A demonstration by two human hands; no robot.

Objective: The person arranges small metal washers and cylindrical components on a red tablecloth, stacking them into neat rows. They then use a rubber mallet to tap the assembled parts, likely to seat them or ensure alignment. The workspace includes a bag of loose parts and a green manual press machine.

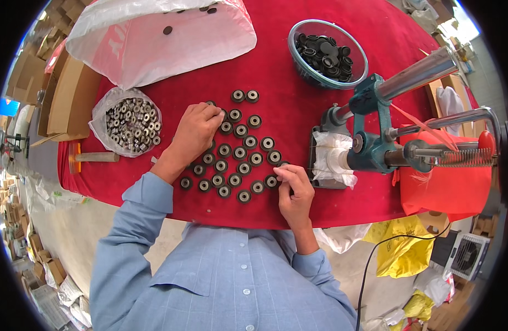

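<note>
Several small round metal rollers with dark rims (pixel 240 153) lie in rows on the red table (pixel 287 105). My left hand (pixel 196 131) rests on the left end of the rows, fingertips touching a roller near the top of the group. My right hand (pixel 294 187) sits at the lower right corner of the rows, thumb and fingers pinched on one roller at the row's end. Both sleeves are light blue.
A clear bag of metal rollers (pixel 131 124) lies left of my left hand. A glass bowl of black rubber rings (pixel 327 54) stands at the back. A blue hand press (pixel 375 138) with long levers stands right. A large plastic bag (pixel 160 38) lies at the back left.
</note>
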